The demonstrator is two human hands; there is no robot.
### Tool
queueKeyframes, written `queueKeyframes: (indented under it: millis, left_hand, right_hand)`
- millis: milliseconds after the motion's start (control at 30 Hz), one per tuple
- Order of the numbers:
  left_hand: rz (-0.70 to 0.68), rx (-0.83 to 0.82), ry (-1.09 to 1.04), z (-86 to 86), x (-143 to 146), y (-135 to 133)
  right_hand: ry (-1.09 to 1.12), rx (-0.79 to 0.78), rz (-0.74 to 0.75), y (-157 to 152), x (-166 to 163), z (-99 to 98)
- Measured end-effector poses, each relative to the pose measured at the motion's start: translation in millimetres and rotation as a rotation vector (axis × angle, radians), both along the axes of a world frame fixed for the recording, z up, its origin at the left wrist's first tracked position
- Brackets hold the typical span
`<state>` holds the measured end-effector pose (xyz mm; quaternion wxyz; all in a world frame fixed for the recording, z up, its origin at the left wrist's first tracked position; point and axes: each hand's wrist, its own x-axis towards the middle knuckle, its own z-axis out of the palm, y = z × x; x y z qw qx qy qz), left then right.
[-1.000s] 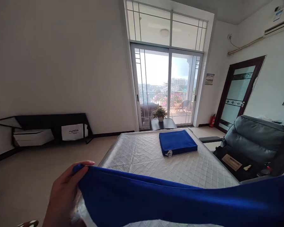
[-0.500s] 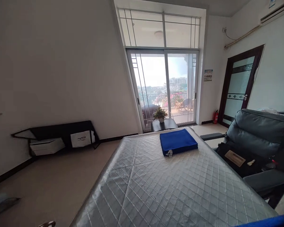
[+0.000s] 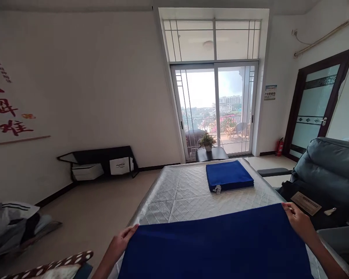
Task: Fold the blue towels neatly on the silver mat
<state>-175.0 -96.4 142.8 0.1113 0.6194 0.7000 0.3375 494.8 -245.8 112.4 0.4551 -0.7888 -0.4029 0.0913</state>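
left hand (image 3: 122, 241): fingers closed on far-left corner of blue cloth (image 3: 215, 248); blue cloth: spread flat over near edge of quilted bench (image 3: 177, 190); folded blue towel (image 3: 229, 176): near bench's far edge, apart; right hand (image 3: 299, 221): gripping cloth's far-right corner

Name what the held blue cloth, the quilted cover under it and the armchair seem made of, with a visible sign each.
Blue cloth: soft matte fabric, perhaps microfibre; no shine. Quilted cover: silvery, probably plastic-coated sheet; glossy diamond quilting. Armchair: grey leather or imitation; smooth padded folds, slight sheen.
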Motion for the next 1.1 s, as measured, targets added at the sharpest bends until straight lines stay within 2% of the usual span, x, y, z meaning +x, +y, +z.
queueKeyframes:
  millis: [33, 100, 167, 267, 567, 767, 967, 1100]
  left_hand:
    - [-0.081, -0.090, -0.010, -14.1, 2.9, 13.0]
    - [-0.107, -0.187, 0.070, -40.3, 9.1, 34.0]
    - [-0.035, -0.230, 0.225, -59.9, 16.0, 49.7]
    - [0.034, -0.249, 0.418, -74.1, 27.6, 66.8]
    - [-0.016, -0.201, 0.534, -85.1, 53.4, 102.4]
    - [0.026, -0.153, 0.577, -100.2, 50.4, 113.8]
    - [0.031, -0.075, 0.585, -104.0, 43.9, 114.3]
    - [-0.057, 0.044, 0.601, -96.8, 41.2, 109.1]
  right_hand:
    - [-0.029, -0.032, 0.034, 13.2, 0.1, -12.9]
    - [-0.097, -0.111, 0.074, 37.0, -0.3, -33.7]
    - [-0.173, -0.209, 0.066, 57.4, 0.4, -47.4]
    - [-0.275, -0.334, 0.018, 81.4, 4.8, -58.1]
    - [-0.316, -0.573, -0.029, 112.6, 17.6, -78.7]
    - [-0.351, -0.598, -0.048, 120.8, 25.5, -92.9]
    - [-0.390, -0.660, -0.015, 130.8, 35.9, -88.4]
    - [-0.478, -0.626, -0.054, 128.2, 25.8, -74.8]
